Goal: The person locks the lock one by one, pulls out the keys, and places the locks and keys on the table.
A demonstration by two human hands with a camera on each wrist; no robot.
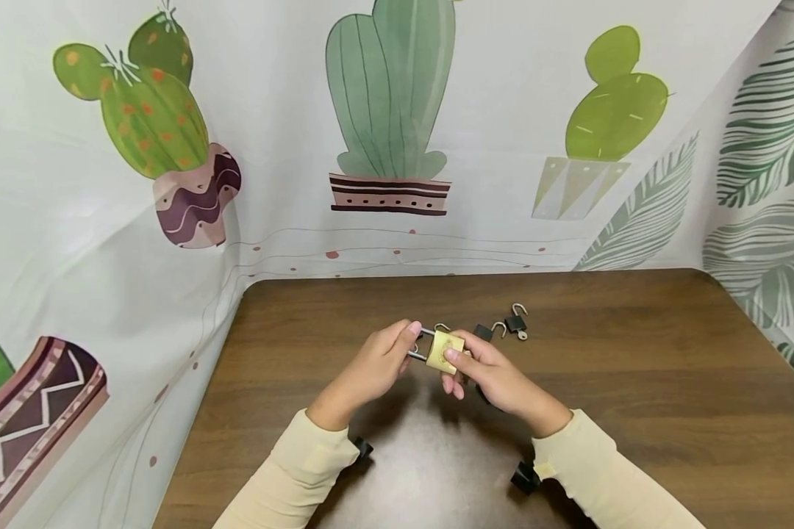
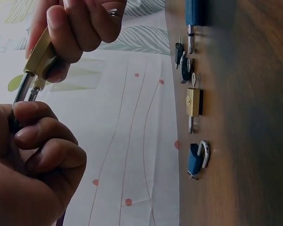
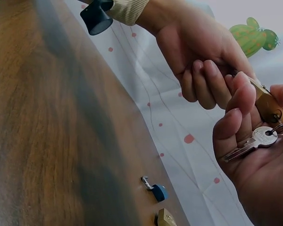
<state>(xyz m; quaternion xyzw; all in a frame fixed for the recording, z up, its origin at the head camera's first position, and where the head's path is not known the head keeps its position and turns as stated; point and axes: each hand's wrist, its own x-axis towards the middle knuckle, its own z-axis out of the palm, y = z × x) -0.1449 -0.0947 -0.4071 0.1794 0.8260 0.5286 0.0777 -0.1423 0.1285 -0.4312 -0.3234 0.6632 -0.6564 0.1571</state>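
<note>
Above the table, both hands hold a brass padlock (image 1: 440,353). My right hand (image 1: 496,373) grips its yellow body, the thumb lying on the broad face. The fingers and thumb of my left hand (image 1: 378,361) pinch the curved end of the steel shackle (image 2: 23,89), and both legs show between that hand and the body. Whether the shackle is locked, I cannot tell. A silver key (image 3: 263,137) on a small ring hangs from the padlock and lies against the right palm in the right wrist view.
Behind the hands, on the wooden table (image 1: 635,353), lie several more padlocks: a dark one (image 1: 516,323) with raised shackle, a blue one (image 2: 195,159) and a brass one (image 2: 193,102) with its key inserted. A printed cactus cloth (image 1: 271,147) hangs along the table's back and left edges.
</note>
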